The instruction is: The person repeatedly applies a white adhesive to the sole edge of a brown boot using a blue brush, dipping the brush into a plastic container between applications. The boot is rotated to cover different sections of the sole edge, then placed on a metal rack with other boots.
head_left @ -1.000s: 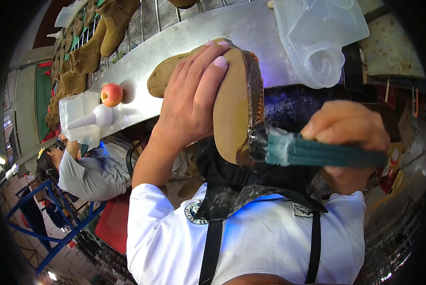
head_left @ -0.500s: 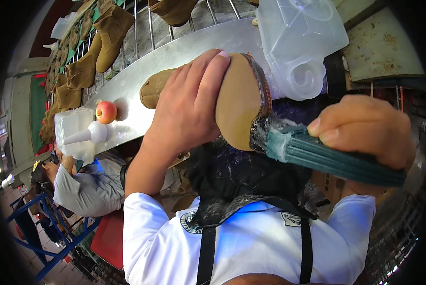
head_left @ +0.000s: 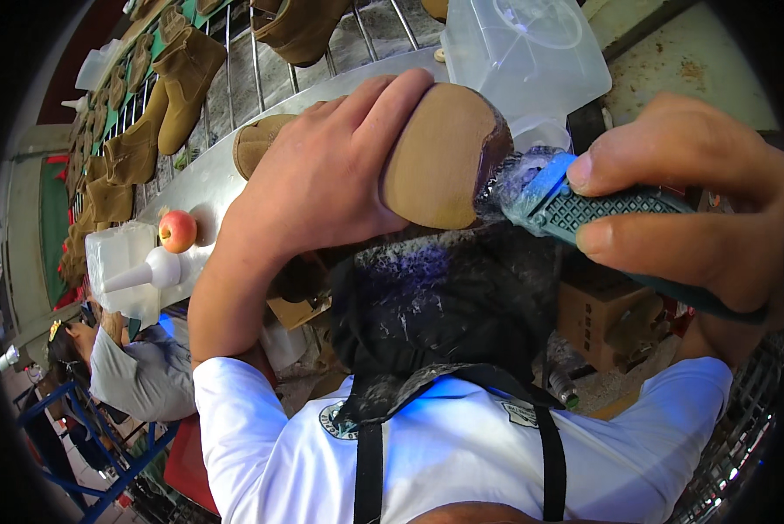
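Observation:
A tan suede boot (head_left: 444,162) is clamped in my left hand (head_left: 326,170), whose fingers wrap over it. Its toe faces right, and a dark, wet-looking band runs along the edge there. My right hand (head_left: 680,188) pinches a dark green brush (head_left: 619,208) with a cross-hatched handle. The brush's head, coated in a clear, whitish sticky substance, touches that edge of the boot. Below the boot hangs my black apron (head_left: 444,306), smeared with white residue.
A metal table (head_left: 221,188) holds a red apple (head_left: 178,231) and a white nozzle bottle (head_left: 160,268). A translucent plastic jug (head_left: 531,65) stands beyond the boot. More tan boots (head_left: 186,83) sit on a rack. A co-worker (head_left: 138,367) sits at left; a cardboard box (head_left: 597,323) is low at right.
The boot has turned in my left hand and shifted slightly left and up. My right hand has rolled over, raising the brush and showing the handle's cross-hatched face.

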Action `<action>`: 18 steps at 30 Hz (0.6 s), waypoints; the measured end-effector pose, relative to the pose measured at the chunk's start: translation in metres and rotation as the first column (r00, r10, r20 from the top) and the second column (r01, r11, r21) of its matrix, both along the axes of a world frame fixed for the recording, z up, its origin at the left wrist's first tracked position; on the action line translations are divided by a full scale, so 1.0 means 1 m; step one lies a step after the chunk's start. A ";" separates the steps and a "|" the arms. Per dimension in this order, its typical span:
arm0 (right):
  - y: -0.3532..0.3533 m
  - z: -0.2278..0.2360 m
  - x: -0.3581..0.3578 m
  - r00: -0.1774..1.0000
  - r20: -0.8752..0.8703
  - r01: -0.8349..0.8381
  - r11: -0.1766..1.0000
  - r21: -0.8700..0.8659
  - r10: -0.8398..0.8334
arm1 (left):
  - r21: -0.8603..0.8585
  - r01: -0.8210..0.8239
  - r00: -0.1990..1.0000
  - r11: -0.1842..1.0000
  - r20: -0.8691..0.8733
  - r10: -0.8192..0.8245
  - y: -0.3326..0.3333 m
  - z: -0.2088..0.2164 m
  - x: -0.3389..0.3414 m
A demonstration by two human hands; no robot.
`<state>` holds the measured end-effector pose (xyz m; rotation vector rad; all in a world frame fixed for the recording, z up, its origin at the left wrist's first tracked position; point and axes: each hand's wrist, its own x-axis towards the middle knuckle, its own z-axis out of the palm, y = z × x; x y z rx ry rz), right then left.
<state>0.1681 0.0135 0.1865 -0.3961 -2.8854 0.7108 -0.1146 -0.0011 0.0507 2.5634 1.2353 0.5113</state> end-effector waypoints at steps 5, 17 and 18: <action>0.012 -0.011 0.015 0.999 -0.046 -0.013 0.999 0.050 0.016 | -0.017 0.010 0.998 1.000 0.063 -0.009 0.009 0.008 -0.003; 0.016 -0.195 -0.054 0.336 -0.863 -0.103 0.897 -0.431 -0.376 | -0.225 0.031 0.974 0.974 0.226 0.021 0.022 0.001 -0.038; 0.016 -0.196 -0.054 0.395 -0.865 -0.010 0.940 -0.341 -0.310 | -0.214 0.052 0.972 0.975 0.235 0.000 0.024 -0.001 -0.042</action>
